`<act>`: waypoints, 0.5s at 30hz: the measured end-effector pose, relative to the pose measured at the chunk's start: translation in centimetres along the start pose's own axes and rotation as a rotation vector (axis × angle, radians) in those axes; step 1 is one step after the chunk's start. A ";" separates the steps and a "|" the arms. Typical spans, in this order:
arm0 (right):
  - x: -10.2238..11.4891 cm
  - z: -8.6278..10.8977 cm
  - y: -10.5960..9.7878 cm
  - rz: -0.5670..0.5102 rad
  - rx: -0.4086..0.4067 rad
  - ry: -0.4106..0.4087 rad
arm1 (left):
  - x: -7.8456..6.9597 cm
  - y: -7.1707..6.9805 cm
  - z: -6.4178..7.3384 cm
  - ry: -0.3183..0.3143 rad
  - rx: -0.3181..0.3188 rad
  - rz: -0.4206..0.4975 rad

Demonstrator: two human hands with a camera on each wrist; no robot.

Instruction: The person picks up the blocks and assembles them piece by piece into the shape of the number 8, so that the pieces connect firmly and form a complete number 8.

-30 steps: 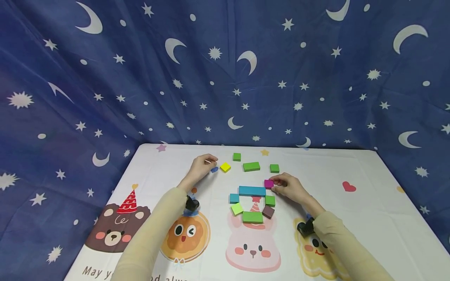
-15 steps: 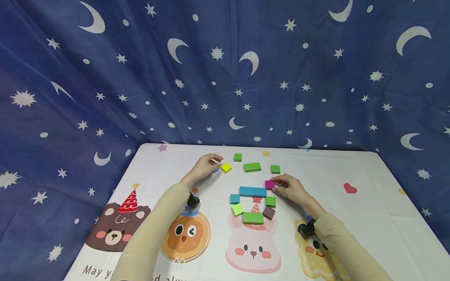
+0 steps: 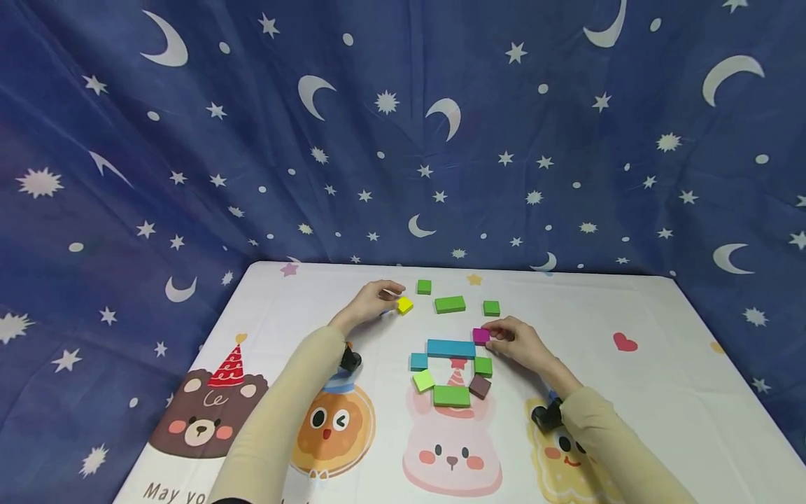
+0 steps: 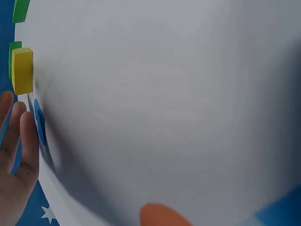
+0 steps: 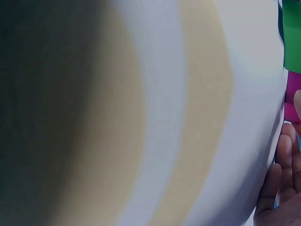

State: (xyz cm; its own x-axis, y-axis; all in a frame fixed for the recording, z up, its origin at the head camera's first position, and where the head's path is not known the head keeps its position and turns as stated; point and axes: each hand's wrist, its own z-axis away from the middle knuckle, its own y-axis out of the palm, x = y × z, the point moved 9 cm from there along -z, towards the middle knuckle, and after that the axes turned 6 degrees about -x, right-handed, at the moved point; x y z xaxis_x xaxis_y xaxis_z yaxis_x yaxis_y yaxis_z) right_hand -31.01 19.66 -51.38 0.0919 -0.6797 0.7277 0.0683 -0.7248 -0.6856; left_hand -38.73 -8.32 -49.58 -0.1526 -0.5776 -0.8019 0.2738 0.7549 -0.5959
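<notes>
My left hand [image 3: 370, 302] is at the yellow block [image 3: 405, 306] on the far side of the table, its fingers extended over the block's left side. In the left wrist view, the fingertips lie close beside the yellow block [image 4: 22, 71]; whether they touch it cannot be told. A small blue piece [image 4: 40, 121] lies under this hand. My right hand [image 3: 519, 341] pinches a magenta block [image 3: 481, 337] at the right end of a long blue block [image 3: 450, 348]. A fingertip rests on the magenta block [image 5: 292, 112] in the right wrist view, where the hand is partly cut off.
Below the long blue block, a teal block [image 3: 418, 362], lime block [image 3: 423, 381], long green block [image 3: 451, 396], brown block [image 3: 480, 386] and green block [image 3: 483, 367] form a ring. Farther back lie green blocks [image 3: 450, 304]. A blue starry curtain [image 3: 403, 140] hangs behind the table.
My left hand has moved right, from the small blue piece to the yellow block. The right hand stays at the magenta block, and the blocks keep their places.
</notes>
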 end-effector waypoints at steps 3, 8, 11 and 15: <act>0.0 0.0 0.2 -0.004 0.003 0.000 | 0.1 0.3 -0.3 0.003 0.013 0.005; 0.2 0.1 0.2 -0.011 0.000 -0.006 | 0.4 0.8 -0.8 -0.026 0.036 0.015; 0.2 0.2 0.1 -0.007 -0.002 -0.010 | 0.7 1.0 -1.0 -0.048 0.038 0.010; 0.1 0.1 -0.1 -0.007 -0.005 -0.007 | 1.0 1.1 -1.2 -0.068 0.039 0.003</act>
State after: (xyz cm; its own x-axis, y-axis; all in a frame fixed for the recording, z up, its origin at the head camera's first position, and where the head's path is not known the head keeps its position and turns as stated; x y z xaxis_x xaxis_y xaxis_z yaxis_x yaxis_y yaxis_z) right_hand -30.86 19.61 -51.24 0.0982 -0.6737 0.7325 0.0641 -0.7302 -0.6802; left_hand -39.74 -7.62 -51.09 -0.0872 -0.5965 -0.7979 0.3115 0.7444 -0.5906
